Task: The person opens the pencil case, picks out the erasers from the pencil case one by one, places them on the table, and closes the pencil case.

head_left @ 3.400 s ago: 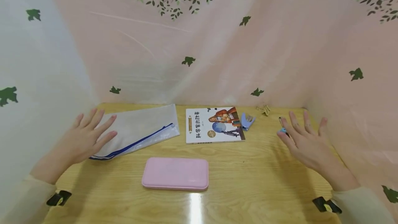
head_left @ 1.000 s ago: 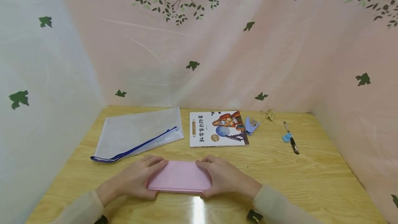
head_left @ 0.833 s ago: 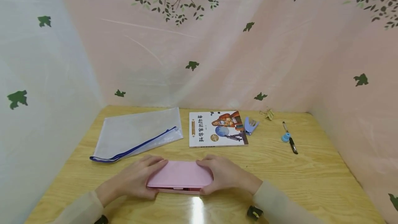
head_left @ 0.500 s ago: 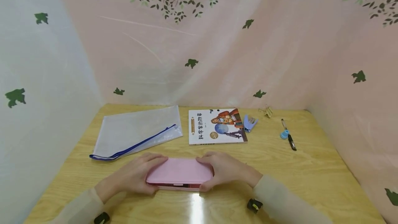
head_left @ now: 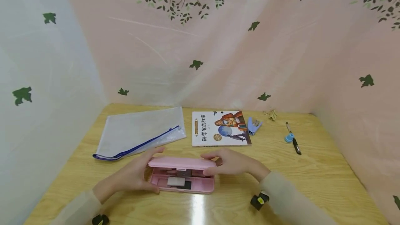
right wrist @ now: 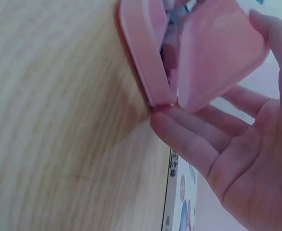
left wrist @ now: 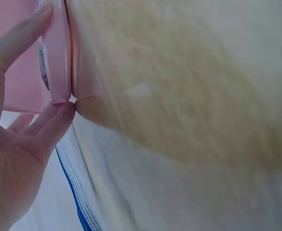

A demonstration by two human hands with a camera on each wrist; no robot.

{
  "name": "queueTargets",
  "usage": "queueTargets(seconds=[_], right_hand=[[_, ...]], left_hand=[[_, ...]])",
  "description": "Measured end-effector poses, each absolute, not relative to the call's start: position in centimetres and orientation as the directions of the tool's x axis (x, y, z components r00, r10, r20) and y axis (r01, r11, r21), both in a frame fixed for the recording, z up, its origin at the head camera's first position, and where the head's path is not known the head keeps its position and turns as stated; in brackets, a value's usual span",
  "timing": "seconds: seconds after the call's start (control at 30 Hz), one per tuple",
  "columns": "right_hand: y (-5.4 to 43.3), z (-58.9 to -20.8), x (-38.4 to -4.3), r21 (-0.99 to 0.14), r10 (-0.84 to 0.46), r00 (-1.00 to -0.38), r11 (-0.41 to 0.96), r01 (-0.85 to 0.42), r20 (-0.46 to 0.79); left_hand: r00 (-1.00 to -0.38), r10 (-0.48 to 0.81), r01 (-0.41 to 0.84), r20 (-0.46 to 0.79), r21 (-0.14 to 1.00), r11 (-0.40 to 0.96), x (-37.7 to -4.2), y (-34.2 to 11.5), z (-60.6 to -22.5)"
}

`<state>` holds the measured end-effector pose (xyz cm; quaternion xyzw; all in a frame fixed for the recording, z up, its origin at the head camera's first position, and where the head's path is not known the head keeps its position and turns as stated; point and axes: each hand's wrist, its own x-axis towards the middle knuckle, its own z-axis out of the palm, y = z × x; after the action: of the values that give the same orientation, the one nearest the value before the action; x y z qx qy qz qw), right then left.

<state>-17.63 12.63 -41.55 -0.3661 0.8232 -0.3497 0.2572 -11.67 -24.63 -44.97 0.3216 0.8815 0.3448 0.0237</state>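
Observation:
A pink pencil case (head_left: 182, 163) lies on the wooden table with its hinged lid partly raised. Inside are a white-and-black block like an eraser (head_left: 176, 181) and several thin items in the shadow under the lid. My left hand (head_left: 134, 174) holds the left end of the base, thumb at the front and fingers at the back corner. At the other end, my right hand (head_left: 232, 162) grips the lid, thumb on its front edge. In the right wrist view, the right fingers reach behind the pencil case (right wrist: 218, 53) by the hinge.
Behind lie a clear zip pouch (head_left: 137, 131) with a blue zip and an illustrated book (head_left: 222, 128). To the right are a small light-blue V-shaped tool (head_left: 253, 126), a gold binder clip (head_left: 273, 115), a black pen (head_left: 297, 146) and a small blue cap-like piece (head_left: 289, 138).
Both hands came down from the sides to the pencil case. Its closed lid has tilted up at the front, exposing the inside, and the right thumb has risen with it.

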Motion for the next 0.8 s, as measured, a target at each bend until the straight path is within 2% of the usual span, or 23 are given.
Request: queueTargets(seconds=[0.23, 0.33, 0.5, 0.8], right_hand=[[13.7, -42.0, -19.0, -0.893, -0.716, -0.663, 0.420, -0.160, -0.218], [14.0, -42.5, -19.5, -0.925, -0.682, -0.688, 0.378, -0.039, -0.250], [14.4, -43.3, -19.8, -0.944, -0.638, -0.717, 0.318, 0.086, -0.281], [14.3, -44.3, -19.8, -0.951, -0.635, -0.712, 0.256, 0.170, -0.298]], left_hand=[[-0.793, 0.583, 0.444, 0.177, 0.824, 0.353, -11.7, -25.3, -45.6], [-0.803, 0.572, 0.419, 0.164, 0.838, 0.348, -11.8, -25.4, -45.6], [-0.792, 0.584, 0.432, 0.175, 0.838, 0.334, -11.9, -25.3, -45.7], [-0.821, 0.554, 0.392, 0.138, 0.841, 0.372, -11.9, -25.4, -45.6]])
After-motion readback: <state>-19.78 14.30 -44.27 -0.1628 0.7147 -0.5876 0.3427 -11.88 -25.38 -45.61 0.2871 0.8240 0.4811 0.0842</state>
